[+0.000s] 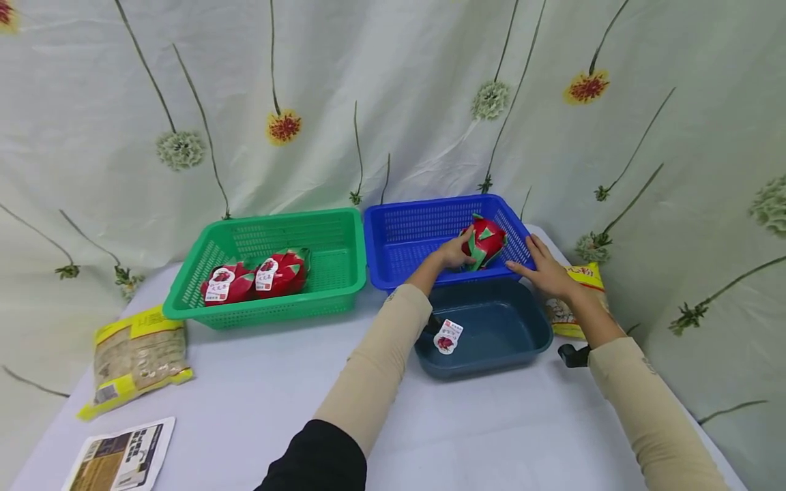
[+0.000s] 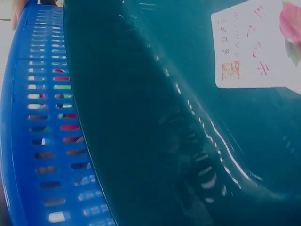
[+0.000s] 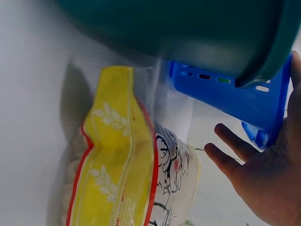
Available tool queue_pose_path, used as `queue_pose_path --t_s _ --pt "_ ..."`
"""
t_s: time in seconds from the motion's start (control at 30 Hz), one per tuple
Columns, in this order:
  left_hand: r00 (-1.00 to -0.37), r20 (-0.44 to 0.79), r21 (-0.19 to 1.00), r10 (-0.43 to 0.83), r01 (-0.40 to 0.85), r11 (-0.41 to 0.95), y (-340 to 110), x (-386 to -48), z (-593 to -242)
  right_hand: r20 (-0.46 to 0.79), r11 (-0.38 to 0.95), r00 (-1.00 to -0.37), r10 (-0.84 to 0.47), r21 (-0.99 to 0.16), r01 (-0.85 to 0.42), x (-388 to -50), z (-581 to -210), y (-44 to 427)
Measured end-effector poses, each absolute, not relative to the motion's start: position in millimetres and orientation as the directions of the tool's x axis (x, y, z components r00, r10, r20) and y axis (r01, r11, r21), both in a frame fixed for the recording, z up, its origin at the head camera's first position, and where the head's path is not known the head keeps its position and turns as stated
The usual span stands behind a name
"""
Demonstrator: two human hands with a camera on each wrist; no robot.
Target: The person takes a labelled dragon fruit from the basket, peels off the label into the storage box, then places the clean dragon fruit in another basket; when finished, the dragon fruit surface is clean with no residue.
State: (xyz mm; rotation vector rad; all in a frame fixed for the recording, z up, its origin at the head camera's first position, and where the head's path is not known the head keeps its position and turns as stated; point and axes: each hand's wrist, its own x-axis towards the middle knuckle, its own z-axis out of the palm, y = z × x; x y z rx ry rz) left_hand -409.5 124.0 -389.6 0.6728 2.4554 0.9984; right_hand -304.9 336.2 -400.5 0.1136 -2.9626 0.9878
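A red dragon fruit [image 1: 490,239] with green scales is at the right end of the blue basket [image 1: 402,256]. My left hand [image 1: 453,252] holds it from the left, fingers and thumb against its side; the left wrist view shows only slivers of red and green through the basket's slots [image 2: 14,122]. At the basket's front right corner, my right hand [image 1: 548,271] touches the rim with its fingers spread. In the right wrist view two fingers [image 3: 228,148] stretch out straight beside the basket's corner [image 3: 225,101].
A dark teal basin [image 1: 485,320] with a dragon fruit label [image 1: 448,337] sits before the blue basket. Left stands a green basket [image 1: 331,266] with two labelled dragon fruits [image 1: 279,274]. Yellow bags [image 1: 138,354] lie at both sides; a printed pouch [image 1: 123,457] is front left.
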Motion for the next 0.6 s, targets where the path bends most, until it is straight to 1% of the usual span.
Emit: queue_pose_path --t_s 0.1,0.2,0.3,0.37,0.43,0.5,0.6 --pt "-0.774 -0.208 0.756 0.598 0.26 0.6 115.2 -409.2 -390.5 0.041 0.793 -0.997 -0.07 -0.603 -0.08 -304.5 -399.6 335.0" --pt "-0.739 -0.26 0.793 0.621 0.204 0.575 105.7 -409.7 -388.9 0.034 0.793 -0.997 -0.074 -0.605 -0.08 -304.6 -399.0 335.2" --pt "-0.704 -0.261 0.815 0.66 0.206 0.541 94.7 -406.7 -380.3 0.026 0.793 -0.997 -0.07 -0.605 -0.071 -303.4 -399.0 337.0" --pt "-0.698 -0.223 0.813 0.68 0.252 0.525 81.2 -402.3 -368.2 0.022 0.794 -0.997 -0.071 -0.604 -0.07 -304.1 -397.9 335.4" --pt "-0.706 -0.164 0.776 0.689 0.338 0.532 64.4 -394.0 -351.2 0.022 0.795 -0.997 -0.073 -0.603 -0.071 -304.4 -397.4 334.3" --pt "-0.72 -0.086 0.721 0.688 0.432 0.542 44.0 -384.2 -330.9 0.022 0.794 -0.997 -0.076 -0.603 -0.074 -303.6 -396.4 333.0" --pt "-0.747 0.038 0.667 0.663 0.513 0.54 5.6 -364.2 -298.6 0.018 0.79 -0.996 -0.091 -0.607 -0.083 -301.7 -394.6 332.4"
